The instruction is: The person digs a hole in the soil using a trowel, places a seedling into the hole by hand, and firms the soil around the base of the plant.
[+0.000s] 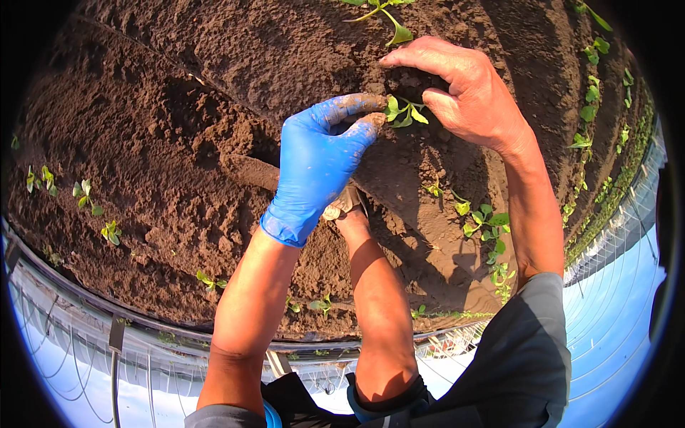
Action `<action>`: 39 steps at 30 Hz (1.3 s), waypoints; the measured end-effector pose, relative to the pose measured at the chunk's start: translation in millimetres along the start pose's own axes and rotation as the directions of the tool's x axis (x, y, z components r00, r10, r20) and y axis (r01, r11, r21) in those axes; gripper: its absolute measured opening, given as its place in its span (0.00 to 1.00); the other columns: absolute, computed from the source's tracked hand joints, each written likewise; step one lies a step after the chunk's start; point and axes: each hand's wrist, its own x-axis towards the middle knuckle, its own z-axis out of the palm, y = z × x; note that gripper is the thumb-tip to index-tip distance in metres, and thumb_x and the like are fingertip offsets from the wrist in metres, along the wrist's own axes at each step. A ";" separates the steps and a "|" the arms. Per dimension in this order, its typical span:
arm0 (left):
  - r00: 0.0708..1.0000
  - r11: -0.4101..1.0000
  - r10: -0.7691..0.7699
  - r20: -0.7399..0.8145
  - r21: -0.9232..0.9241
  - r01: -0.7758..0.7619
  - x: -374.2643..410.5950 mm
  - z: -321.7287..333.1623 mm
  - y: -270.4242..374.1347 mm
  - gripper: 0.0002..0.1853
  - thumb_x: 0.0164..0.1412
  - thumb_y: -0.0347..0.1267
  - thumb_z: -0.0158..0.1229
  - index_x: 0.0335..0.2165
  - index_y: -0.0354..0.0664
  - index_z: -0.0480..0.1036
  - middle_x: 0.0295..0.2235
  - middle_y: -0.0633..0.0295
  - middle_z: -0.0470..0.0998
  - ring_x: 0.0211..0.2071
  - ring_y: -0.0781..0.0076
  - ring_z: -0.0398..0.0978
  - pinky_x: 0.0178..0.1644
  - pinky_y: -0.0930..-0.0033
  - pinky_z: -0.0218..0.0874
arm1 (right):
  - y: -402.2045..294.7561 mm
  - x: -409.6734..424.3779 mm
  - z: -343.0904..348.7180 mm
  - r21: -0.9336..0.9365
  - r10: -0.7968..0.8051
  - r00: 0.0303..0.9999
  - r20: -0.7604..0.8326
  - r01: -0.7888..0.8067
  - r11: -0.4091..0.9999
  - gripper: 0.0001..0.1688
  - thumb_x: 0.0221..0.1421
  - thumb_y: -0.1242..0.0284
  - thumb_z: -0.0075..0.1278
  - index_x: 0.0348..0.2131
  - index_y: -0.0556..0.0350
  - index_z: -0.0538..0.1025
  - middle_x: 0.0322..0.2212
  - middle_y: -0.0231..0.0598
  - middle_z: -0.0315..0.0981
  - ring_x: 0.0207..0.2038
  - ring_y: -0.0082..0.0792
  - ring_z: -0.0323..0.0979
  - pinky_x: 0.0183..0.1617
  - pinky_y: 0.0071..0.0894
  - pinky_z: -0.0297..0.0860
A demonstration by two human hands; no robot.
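My left hand (325,155) wears a blue glove with soil on its fingertips. Its thumb and forefinger close on a leaf of a small green seedling (408,113). This seedling stands low against brown soil (267,64), and its base is hard to make out. Bare and curved, my right hand (465,88) is just beyond the seedling on the right. Its thumb tip comes close to the leaves, while the forefinger reaches over darker, dug soil, and nothing shows between them. Another seedling (398,32) grows above my hands at the top edge.
A bare leg (377,273) and a pale shoe (342,203) are below my hands. Several seedlings (487,219) grow at the lower right, others (111,232) at the left. Planted rows (591,101) run along the right. Hoop frames (115,369) curve along the rim.
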 end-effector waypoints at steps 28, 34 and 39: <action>1.000 1.000 0.009 0.001 -0.029 -0.009 11.7 -3.3 3.7 0.15 0.59 0.22 0.65 0.46 0.32 0.80 0.38 0.59 0.83 0.34 0.78 0.79 0.40 0.76 0.73 | -51.3 -77.1 72.2 0.955 0.771 0.637 -0.002 -0.228 0.191 0.30 0.68 0.79 0.37 0.67 0.63 0.57 0.60 0.56 0.62 0.57 0.43 0.68 0.57 0.38 0.73; 1.000 1.000 0.026 0.008 -0.008 -0.026 8.0 -0.2 7.6 0.17 0.61 0.22 0.62 0.50 0.33 0.77 0.41 0.58 0.83 0.34 0.79 0.79 0.40 0.76 0.73 | -27.7 -70.4 56.9 0.245 0.496 0.777 -0.387 -0.432 0.868 0.32 0.54 0.89 0.47 0.55 0.47 0.77 0.39 0.39 0.75 0.36 0.33 0.78 0.39 0.32 0.77; 0.999 0.998 0.053 0.003 -0.042 -0.052 14.0 1.4 1.5 0.19 0.62 0.22 0.61 0.52 0.33 0.76 0.41 0.58 0.83 0.34 0.80 0.78 0.39 0.77 0.72 | -14.5 -47.0 50.8 -0.393 0.210 0.942 -0.262 -0.303 0.868 0.42 0.42 0.84 0.61 0.57 0.36 0.74 0.27 0.35 0.65 0.28 0.39 0.73 0.32 0.38 0.73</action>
